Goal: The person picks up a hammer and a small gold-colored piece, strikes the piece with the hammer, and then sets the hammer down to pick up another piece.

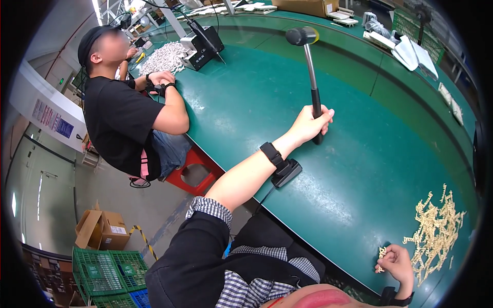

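Note:
A mallet (311,72) with a black and yellow head, a shiny metal shaft and a black grip is held upright over the green tabletop. My left hand (307,126) is closed around its grip, with that arm stretched out to the front. At the lower right, my right hand (398,263) pinches a small cream-coloured zigzag piece (381,260) close to the table's near edge. Just right of that hand lies a loose pile of similar cream pieces (435,231). A black strapped device (285,172) sits at my left wrist.
A person (120,102) sits at the left, hands together at the table edge, near a heap of white parts (163,59) and a black box-shaped device (203,46). A red stool (197,174), green crates (97,269) and a cardboard box (110,231) stand below left.

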Motion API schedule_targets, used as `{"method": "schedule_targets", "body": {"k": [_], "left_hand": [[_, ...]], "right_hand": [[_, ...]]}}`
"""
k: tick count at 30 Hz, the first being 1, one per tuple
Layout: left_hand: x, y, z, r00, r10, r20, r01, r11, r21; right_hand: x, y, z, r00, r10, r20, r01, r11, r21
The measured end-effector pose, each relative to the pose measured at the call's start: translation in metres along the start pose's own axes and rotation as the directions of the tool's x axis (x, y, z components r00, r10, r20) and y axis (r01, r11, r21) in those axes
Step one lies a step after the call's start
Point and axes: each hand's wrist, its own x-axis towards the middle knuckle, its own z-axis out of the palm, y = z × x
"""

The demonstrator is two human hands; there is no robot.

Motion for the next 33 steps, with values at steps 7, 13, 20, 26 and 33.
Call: {"method": "schedule_targets", "body": {"k": [7, 13, 20, 26, 33], "left_hand": [[-0.001, -0.007, 0.004, 0.994, -0.104, -0.02, 0.092, 0.944, -0.316], [0.0, -0.006, 0.002, 0.934, -0.345, 0.089, 0.285, 0.573, -0.769], [-0.001, -0.001, 0.001, 0.921, -0.379, 0.087, 0.301, 0.553, -0.777], [0.0, 0.002, -0.003, 0.924, -0.352, 0.147, 0.321, 0.508, -0.799], [0.0, 0.004, -0.008, 0.93, -0.312, 0.193, 0.322, 0.44, -0.838]], "right_hand": [[0.0, 0.002, 0.0, 1.0, 0.004, -0.003, -0.004, 1.0, 0.02], [0.0, 0.005, -0.001, 1.0, -0.005, 0.011, 0.005, 1.0, 0.025], [0.002, 0.005, -0.002, 1.0, -0.003, 0.003, 0.003, 0.999, 0.032], [0.002, 0.01, -0.004, 1.0, -0.022, -0.001, 0.022, 1.0, 0.014], [0.004, 0.013, -0.005, 1.0, -0.027, 0.003, 0.027, 0.999, 0.038]]}}
